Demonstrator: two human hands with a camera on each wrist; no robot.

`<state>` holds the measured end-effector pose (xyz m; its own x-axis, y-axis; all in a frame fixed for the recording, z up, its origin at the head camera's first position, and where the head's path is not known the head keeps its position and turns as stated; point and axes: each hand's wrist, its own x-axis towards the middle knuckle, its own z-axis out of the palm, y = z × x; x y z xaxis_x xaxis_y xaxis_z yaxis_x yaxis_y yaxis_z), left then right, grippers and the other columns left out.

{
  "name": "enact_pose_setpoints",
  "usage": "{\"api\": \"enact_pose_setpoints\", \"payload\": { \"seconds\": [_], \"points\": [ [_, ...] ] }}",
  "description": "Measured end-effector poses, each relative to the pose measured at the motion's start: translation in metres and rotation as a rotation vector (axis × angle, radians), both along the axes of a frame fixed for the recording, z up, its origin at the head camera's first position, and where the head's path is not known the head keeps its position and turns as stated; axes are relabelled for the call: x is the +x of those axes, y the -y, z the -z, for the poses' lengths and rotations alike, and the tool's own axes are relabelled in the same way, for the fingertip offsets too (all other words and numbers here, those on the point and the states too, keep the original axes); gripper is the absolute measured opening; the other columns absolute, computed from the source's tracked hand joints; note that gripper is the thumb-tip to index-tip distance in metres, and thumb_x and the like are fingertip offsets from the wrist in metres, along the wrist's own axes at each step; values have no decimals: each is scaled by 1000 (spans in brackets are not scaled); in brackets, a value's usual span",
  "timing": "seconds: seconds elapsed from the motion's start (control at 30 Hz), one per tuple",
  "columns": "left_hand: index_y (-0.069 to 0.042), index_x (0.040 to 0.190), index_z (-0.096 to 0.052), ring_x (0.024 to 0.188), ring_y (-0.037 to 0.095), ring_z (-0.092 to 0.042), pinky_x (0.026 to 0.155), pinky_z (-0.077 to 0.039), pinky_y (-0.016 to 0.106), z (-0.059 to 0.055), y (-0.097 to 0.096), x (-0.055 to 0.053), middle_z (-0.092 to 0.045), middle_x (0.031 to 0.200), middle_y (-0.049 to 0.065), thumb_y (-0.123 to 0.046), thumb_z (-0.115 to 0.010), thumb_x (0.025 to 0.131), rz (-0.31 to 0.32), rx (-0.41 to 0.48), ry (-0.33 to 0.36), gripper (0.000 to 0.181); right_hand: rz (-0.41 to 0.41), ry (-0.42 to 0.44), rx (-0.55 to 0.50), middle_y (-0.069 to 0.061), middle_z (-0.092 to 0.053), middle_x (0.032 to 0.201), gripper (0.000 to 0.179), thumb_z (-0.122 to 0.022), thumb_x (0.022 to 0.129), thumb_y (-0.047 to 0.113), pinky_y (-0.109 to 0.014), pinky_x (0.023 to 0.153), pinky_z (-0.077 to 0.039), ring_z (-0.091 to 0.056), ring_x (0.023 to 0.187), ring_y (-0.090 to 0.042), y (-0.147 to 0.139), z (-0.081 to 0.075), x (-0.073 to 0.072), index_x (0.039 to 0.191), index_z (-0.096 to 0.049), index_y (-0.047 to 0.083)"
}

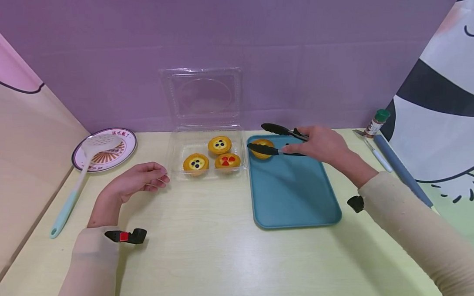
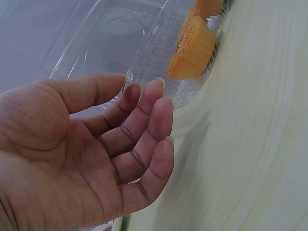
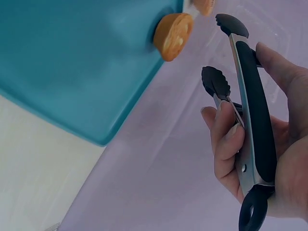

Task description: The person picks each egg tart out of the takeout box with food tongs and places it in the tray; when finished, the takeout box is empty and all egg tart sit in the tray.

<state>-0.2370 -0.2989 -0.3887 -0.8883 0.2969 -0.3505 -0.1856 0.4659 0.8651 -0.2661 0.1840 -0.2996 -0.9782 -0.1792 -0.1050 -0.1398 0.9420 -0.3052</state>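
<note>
My right hand grips black-and-silver food tongs. The tongs' two heads are spread apart, with nothing between them. An egg tart lies at the far left corner of the blue tray; in the head view one tong head covers part of it. My left hand has loosely bent fingers by the near left corner of an open clear plastic box; whether its fingertips touch the rim is hard to tell. Inside the box sit two blueberry-topped tarts and a red-topped tart.
A slotted turner with a pale green handle leans on a patterned plate at left. Farther right stand a green-capped spice jar, a white-handled utensil and a long blue-grey bar. A purple backdrop rises behind the table.
</note>
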Motion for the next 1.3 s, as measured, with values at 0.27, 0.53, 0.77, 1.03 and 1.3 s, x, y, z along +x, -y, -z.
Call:
{"api": "enact_pose_setpoints", "payload": {
  "seconds": [0.27, 0.53, 0.77, 1.03, 1.3],
  "points": [
    [3, 126, -49, 96, 12, -66, 87, -54, 30, -1, 0, 0, -68, 104, -5, -30, -51, 105, 1, -6, 1, 39, -20, -49, -61, 0, -46, 52, 89, -72, 81, 65, -30, 47, -22, -28, 49, -13, 22, -2, 7, 151, -45, 18],
    [2, 125, -49, 95, 12, -66, 86, -54, 29, 0, 0, 0, -68, 104, -4, -30, -51, 106, -3, -11, 2, 37, -35, -67, -35, -13, -63, 132, 90, -71, 79, 68, -41, 71, -53, -60, 109, -29, 46, 1, 5, 151, -46, 21],
    [2, 126, -48, 95, 12, -66, 85, -54, 28, 0, -1, 0, -68, 104, -5, -30, -51, 106, -5, -5, 7, 38, -60, -88, -24, -12, -54, 141, 90, -72, 78, 69, -45, 83, -55, -56, 119, -29, 65, 5, 1, 150, -47, 21],
    [2, 127, -48, 96, 13, -65, 84, -53, 28, -1, -2, 0, -68, 104, -5, -30, -51, 106, -1, -2, 5, 38, -93, -61, 19, -13, -49, 149, 89, -71, 80, 69, -49, 92, -53, -51, 130, -30, 85, 8, -7, 151, -45, 21],
    [2, 127, -48, 96, 12, -65, 84, -52, 28, -4, -3, 2, -68, 104, -5, -29, -51, 106, -6, 1, 12, 38, -66, 4, 43, -10, -50, 147, 92, -69, 78, 72, -45, 82, -54, -54, 123, -27, 103, 14, -13, 152, -43, 24]
  ]
}}
